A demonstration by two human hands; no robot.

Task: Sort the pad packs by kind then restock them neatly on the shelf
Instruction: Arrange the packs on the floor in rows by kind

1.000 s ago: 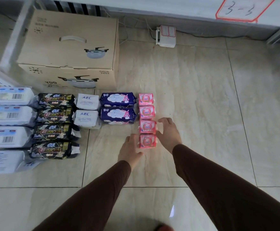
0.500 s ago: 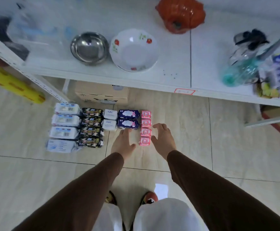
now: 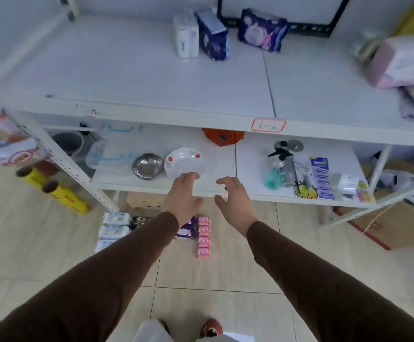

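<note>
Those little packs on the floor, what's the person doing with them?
A person is sorting pad packs into rows by kind on the floor. The pink packs lie in one neat line beside the white packs. Both hands are empty right now: the left hand and right hand hang open above the rows. A few packs already stand on the top shelf.
</note>
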